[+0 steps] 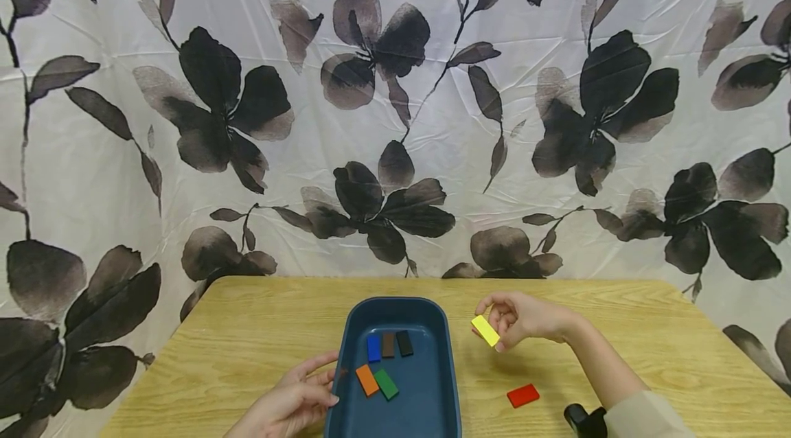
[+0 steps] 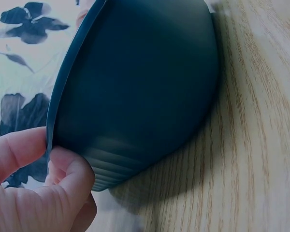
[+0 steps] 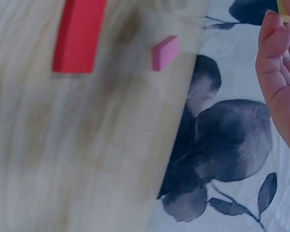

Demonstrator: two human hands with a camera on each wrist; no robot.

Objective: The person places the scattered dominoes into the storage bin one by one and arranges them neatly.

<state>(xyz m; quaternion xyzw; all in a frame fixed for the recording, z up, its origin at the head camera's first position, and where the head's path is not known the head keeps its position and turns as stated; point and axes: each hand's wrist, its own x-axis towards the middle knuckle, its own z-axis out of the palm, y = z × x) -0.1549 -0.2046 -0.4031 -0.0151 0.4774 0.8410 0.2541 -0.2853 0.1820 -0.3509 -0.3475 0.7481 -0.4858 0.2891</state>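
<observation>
My left hand [image 1: 290, 398] pinches the left rim of a dark blue tray [image 1: 426, 390] between thumb and fingers; the left wrist view shows the tray wall [image 2: 140, 82] from outside. Inside lie a blue block [image 1: 373, 347], a brown block [image 1: 388, 344] and a black block [image 1: 404, 342] in a row, with an orange block [image 1: 367, 380] and a green block [image 1: 386, 384] nearer me. Right of the tray, my right hand [image 1: 525, 320] holds a yellow block [image 1: 485, 331] between thumb and fingertips, raised above the table. This block barely shows at the right wrist view's top corner.
On the wooden table [image 1: 272, 314], a red block [image 1: 523, 395] lies right of the tray. A pink block [image 3: 165, 53] rests farther back, mostly hidden behind the yellow one in the head view. By my right sleeve is a black object [image 1: 583, 419]. Floral cloth [image 1: 371, 115] hangs behind the table.
</observation>
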